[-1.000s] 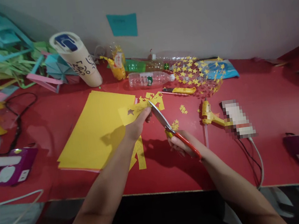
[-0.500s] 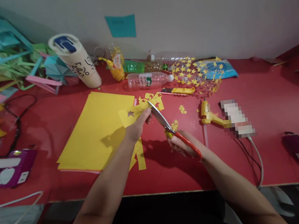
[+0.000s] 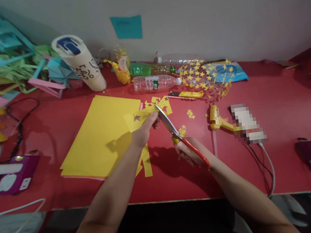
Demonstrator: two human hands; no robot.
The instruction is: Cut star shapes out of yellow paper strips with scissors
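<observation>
My left hand [image 3: 145, 129] pinches a strip of yellow paper [image 3: 133, 122] that has a star-shaped hole in it. Red-handled scissors [image 3: 196, 152] are gripped in my right hand [image 3: 187, 151], and their blades reach up to the paper beside my left thumb. Whether the blades are closed on the paper, I cannot tell. Yellow paper scraps [image 3: 165, 104] with star cut-outs lie just beyond my left hand. Small yellow paper stars [image 3: 182, 130] rest near the blades, with another little pile [image 3: 190, 114] farther back. Under my left forearm lies a stack of yellow sheets [image 3: 95, 135].
A yellow glue gun [image 3: 215, 118] and a phone [image 3: 248, 122] lie to the right. Behind are a utility knife [image 3: 187, 95], a plastic bottle [image 3: 154, 83], a star-covered clear piece [image 3: 204, 76] and a white tumbler [image 3: 83, 64]. Purple power strips [image 3: 17, 175] sit at the sides.
The whole view has shifted very slightly. Both hands, the paper strip and the scissors keep nearly the same positions.
</observation>
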